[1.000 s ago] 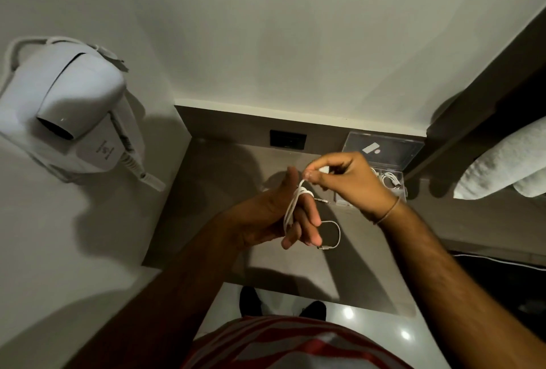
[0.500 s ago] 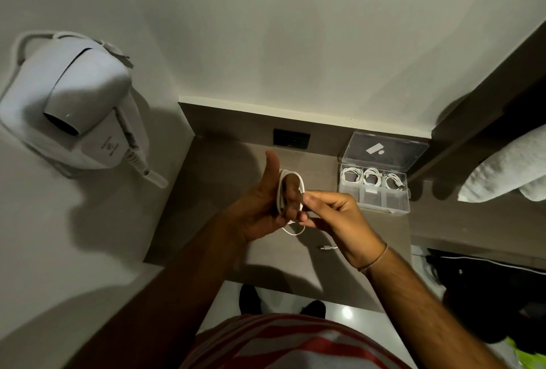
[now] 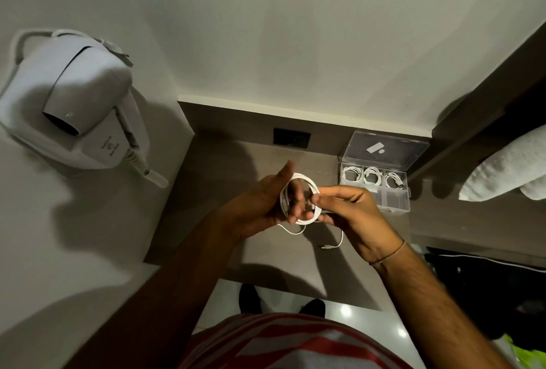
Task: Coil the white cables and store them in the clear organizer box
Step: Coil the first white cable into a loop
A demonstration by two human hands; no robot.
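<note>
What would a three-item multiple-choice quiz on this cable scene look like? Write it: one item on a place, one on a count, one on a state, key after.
1. Where does the clear organizer box stand?
A. at the counter's back right
B. on the floor
C. under the hair dryer

2. How many coiled cables lie in the box's back row?
A. one
B. three
C. five

3. The box's lid is:
A. shut
B. open, leaning back
C. missing

Key: 1 A, it sits against the rear wall, right of the hands. 2 B, three compartments each hold a coil. 3 B, the lid stands raised behind the tray.
</note>
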